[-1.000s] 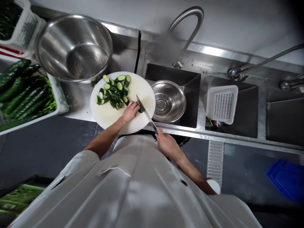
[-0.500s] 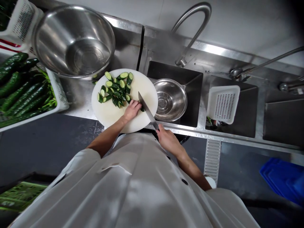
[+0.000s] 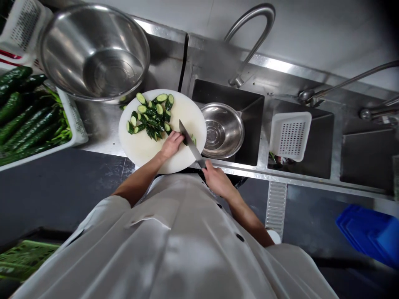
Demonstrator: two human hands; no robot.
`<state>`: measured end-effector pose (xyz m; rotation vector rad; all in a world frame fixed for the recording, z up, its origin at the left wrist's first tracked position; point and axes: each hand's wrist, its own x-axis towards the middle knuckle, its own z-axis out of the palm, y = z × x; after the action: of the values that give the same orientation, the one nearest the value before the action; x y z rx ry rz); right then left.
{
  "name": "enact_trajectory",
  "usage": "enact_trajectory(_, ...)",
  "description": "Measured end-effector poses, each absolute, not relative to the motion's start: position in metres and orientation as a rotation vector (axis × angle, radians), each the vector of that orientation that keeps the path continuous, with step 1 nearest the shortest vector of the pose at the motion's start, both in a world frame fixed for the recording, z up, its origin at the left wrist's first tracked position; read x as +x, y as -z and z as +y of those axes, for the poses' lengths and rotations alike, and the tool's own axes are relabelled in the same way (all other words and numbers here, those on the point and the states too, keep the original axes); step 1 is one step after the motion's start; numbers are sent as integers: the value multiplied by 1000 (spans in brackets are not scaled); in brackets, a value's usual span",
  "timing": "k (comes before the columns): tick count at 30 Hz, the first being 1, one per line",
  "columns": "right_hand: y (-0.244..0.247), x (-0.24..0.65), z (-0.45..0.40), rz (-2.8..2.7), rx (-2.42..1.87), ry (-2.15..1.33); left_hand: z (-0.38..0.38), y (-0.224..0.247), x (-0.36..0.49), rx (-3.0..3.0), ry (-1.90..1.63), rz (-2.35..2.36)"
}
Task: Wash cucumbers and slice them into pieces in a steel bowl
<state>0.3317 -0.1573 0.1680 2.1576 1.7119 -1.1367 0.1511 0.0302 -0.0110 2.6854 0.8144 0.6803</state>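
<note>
My right hand is wrapped round the handle of a kitchen knife, whose blade slants across a round white cutting board. Left of the blade, my left hand presses its curled fingers on a piece of cucumber, mostly hidden beneath them. A thin cut cucumber piece lies on the board at the blade's right side. Several chunks of cut cucumber, dark green outside and pale inside, are heaped on the upper left of the board.
A large steel bowl stands behind the board at left. Whole cucumbers fill a white crate at far left. A smaller steel bowl sits in the sink at right, with a white perforated basket beyond it. A faucet arches above.
A pale cucumber piece now shows to the right of the blade. The knife has shifted slightly left, and both hands stay close to where they were.
</note>
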Motion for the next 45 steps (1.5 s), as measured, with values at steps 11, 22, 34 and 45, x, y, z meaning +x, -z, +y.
enact_trajectory(11, -163, 337, -156, 1776, 2152, 1144, 29, 11, 150, 2614, -720, 824)
enact_trajectory(22, -167, 360, -187, 1814, 2225, 1213, 64, -23, 123, 2683, -619, 1026)
enact_trajectory(34, -113, 379, -170, 1604, 2551, 1399, 76, -31, 114, 2782, -282, 746)
enact_trajectory(45, -134, 399, -183, 1488, 2664, 1046, 21, -20, 153, 2554, -465, 890)
